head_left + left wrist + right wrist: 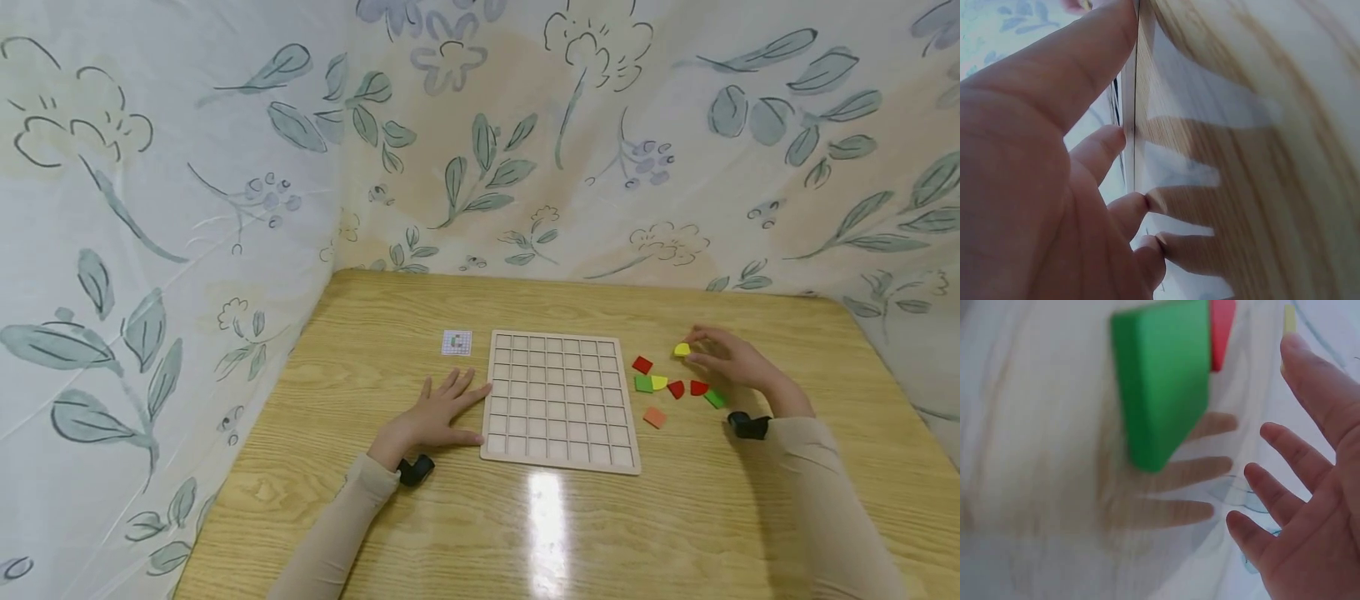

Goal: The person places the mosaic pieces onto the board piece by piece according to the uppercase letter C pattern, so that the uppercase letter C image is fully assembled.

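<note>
Past near beige sleeves point(832, 504), touches the wooden grid board point(561, 402) at its left edge with a splay-fingered left hand point(429, 421), perhaps steadying it; right of it, pinches a yellow round-edged tile point(681, 351) with the right hand point(733, 362), likely for control.

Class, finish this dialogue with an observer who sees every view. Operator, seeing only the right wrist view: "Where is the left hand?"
Observer: The left hand is spread at the left edge of a wooden grid board.
Operator: Is anything set in it?
Observer: No, every cell is bare.
Operator: The right hand pinches a yellow piece; what lies beyond the left hand?
Observer: A small grid-printed card, beside the board's far left corner.
</note>
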{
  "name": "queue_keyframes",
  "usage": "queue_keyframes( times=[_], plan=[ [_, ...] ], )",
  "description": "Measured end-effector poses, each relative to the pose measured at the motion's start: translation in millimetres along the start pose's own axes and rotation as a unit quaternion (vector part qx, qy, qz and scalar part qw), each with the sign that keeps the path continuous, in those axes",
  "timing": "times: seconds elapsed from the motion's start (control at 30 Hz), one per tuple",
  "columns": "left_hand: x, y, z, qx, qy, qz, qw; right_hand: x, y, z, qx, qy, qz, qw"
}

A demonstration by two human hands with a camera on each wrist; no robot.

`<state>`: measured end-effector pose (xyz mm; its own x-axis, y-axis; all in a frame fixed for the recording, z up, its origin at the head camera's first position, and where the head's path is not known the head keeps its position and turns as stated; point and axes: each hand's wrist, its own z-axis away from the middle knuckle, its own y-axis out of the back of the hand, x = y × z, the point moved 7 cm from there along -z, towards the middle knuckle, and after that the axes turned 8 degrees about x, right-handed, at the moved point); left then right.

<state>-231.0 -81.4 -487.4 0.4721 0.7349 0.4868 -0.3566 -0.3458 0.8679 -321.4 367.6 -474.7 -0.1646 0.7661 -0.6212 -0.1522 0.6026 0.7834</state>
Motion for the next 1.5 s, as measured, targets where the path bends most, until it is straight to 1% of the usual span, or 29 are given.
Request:
queue_keyframes(
  times=[0.1,0.23,0.37,0.53,0.67,0.93,1.1,1.23,1.33,1.5],
  plan=[
    [-0.1,0.6,0.6,0.000,0.001,0.000,1.0000,-4.8,0.3,1.6,0.004,0.007,-0.016,0.9998],
    [-0.3,1.8,1.1,-0.002,0.002,0.001,1.0000,-12.9,2.4,4.2,0.028,0.020,-0.033,0.9989],
    [-1.0,2.5,1.2,-0.001,0.001,0.000,1.0000,-20.4,1.1,5.4,0.053,0.029,-0.038,0.9975],
    [-2.5,1.3,1.5,0.000,-0.002,0.002,1.0000,-28.0,-5.9,3.2,0.079,0.032,-0.032,0.9959],
    [-4.1,-0.7,2.3,0.000,-0.002,0.002,1.0000,-34.9,-11.6,1.1,0.091,0.046,-0.034,0.9942],
    [-3.5,-1.6,3.2,0.003,-0.003,0.010,0.9999,-43.1,-23.2,-4.4,0.083,0.054,-0.056,0.9935],
    [-3.9,-2.1,2.6,0.004,-0.003,0.005,1.0000,-57.5,-31.1,-5.4,0.067,0.063,-0.089,0.9917],
    [-4.3,-2.8,2.2,0.004,-0.003,0.004,1.0000,-67.5,-38.2,-7.0,0.058,0.058,-0.105,0.9911],
    [-4.6,-3.5,2.2,0.002,-0.001,0.005,1.0000,-71.7,-44.3,-9.7,0.057,0.055,-0.107,0.9911],
    [-4.0,-3.2,2.2,0.001,-0.002,0.009,1.0000,-80.2,-51.8,-14.6,0.062,0.065,-0.110,0.9899]
  ],
)
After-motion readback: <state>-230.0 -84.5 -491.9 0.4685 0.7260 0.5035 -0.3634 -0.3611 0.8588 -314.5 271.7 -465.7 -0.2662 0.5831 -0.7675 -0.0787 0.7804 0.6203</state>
